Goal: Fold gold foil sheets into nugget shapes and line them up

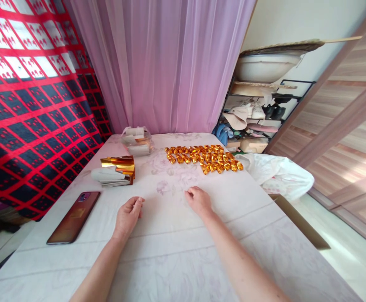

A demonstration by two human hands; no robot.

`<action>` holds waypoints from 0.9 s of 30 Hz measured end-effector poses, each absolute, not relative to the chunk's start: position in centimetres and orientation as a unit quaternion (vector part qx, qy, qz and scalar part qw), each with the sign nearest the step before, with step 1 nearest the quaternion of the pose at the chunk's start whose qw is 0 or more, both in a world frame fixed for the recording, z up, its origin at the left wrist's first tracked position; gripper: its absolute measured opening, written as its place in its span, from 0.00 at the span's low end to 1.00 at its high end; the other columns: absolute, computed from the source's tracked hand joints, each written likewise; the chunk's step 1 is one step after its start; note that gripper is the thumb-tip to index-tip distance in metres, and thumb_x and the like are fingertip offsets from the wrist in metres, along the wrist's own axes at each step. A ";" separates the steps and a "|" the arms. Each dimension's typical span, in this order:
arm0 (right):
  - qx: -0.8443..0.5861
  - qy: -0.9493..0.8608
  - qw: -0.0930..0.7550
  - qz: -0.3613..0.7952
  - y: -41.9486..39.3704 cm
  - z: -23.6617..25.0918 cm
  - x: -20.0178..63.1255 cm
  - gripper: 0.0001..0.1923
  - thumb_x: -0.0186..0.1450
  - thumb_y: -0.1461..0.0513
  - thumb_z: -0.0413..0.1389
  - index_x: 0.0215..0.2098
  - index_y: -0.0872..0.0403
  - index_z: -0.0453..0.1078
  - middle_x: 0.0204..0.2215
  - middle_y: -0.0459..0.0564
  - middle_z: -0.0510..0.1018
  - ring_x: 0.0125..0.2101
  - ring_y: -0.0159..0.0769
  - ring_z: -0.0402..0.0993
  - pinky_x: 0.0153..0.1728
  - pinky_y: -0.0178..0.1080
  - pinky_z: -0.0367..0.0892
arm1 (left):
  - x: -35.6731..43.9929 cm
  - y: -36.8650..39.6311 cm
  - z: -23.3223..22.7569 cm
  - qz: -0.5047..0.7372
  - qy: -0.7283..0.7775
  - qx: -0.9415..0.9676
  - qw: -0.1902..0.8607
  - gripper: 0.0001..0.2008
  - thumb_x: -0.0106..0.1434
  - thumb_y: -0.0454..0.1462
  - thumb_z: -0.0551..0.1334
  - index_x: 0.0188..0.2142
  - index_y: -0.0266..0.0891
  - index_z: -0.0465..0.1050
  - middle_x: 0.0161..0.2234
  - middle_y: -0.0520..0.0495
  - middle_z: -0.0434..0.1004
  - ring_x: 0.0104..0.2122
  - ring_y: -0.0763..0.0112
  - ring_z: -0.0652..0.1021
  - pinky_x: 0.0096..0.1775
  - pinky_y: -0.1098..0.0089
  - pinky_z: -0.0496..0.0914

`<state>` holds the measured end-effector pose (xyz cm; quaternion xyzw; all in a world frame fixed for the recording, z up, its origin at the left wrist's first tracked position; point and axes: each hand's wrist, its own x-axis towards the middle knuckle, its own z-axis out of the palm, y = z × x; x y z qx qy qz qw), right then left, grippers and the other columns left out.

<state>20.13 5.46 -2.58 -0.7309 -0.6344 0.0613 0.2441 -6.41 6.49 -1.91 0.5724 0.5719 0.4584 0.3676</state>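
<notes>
My left hand (129,214) rests on the tablecloth with its fingers curled in and the thumb along the top; nothing shows in it. To its right, my right hand (198,200) lies in a loose fist, also with nothing visible inside. Beyond my right hand sit several rows of folded, shiny gold foil pieces (213,158). A stack of gold foil sheets (123,165) stands behind my left hand, curled over, with white-backed sheets (110,175) against its front. Neither hand touches the foil.
A phone (76,218) lies face down at the left. Behind the foil stack is a clear plastic bag (136,140) with pale bundles. The floral-clothed table (176,260) ends at a purple curtain (170,63). A shelf, a white bag (277,174) and a cardboard piece (301,222) are on the right.
</notes>
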 end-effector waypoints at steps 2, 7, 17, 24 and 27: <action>-0.713 -0.648 0.255 0.085 6.9 -2.4 18.3 0.09 0.65 0.60 0.54 0.31 0.51 0.76 0.32 0.48 0.80 0.33 0.33 0.73 0.34 0.32 0.59 | -7.1 6.6 -1.8 0.473 0.569 0.557 0.376 0.26 0.53 0.60 0.59 0.29 0.39 0.75 0.20 0.54 0.70 0.15 0.75 0.70 0.21 0.73 0.67; -0.683 -0.656 0.279 0.157 11.3 -2.0 13.0 0.10 0.64 0.63 0.54 0.40 0.49 0.77 0.36 0.47 0.82 0.35 0.34 0.76 0.37 0.32 0.63 | -7.6 6.0 -1.8 0.505 0.553 0.531 0.397 0.28 0.54 0.62 0.59 0.29 0.38 0.75 0.21 0.53 0.70 0.15 0.75 0.71 0.22 0.72 0.69; -0.667 -0.614 0.325 0.271 20.1 -1.0 4.8 0.11 0.65 0.54 0.56 0.40 0.48 0.77 0.36 0.44 0.83 0.36 0.33 0.77 0.36 0.33 0.66 | -8.3 6.4 -2.4 0.575 0.529 0.458 0.423 0.29 0.56 0.62 0.60 0.29 0.36 0.75 0.22 0.54 0.68 0.15 0.77 0.69 0.24 0.71 0.73; -0.668 -0.608 0.317 0.288 22.5 -0.3 2.5 0.15 0.62 0.48 0.58 0.33 0.48 0.77 0.32 0.44 0.82 0.34 0.34 0.76 0.32 0.33 0.63 | -8.5 6.7 -2.2 0.598 0.533 0.416 0.430 0.28 0.55 0.61 0.62 0.28 0.36 0.76 0.20 0.55 0.68 0.15 0.77 0.69 0.25 0.70 0.74; -0.659 -0.621 0.307 0.291 22.9 -0.6 2.2 0.14 0.63 0.50 0.58 0.29 0.49 0.77 0.28 0.43 0.80 0.31 0.33 0.74 0.30 0.32 0.60 | -8.4 6.7 -2.2 0.598 0.530 0.418 0.432 0.28 0.56 0.61 0.61 0.28 0.36 0.76 0.20 0.54 0.68 0.15 0.77 0.69 0.25 0.70 0.74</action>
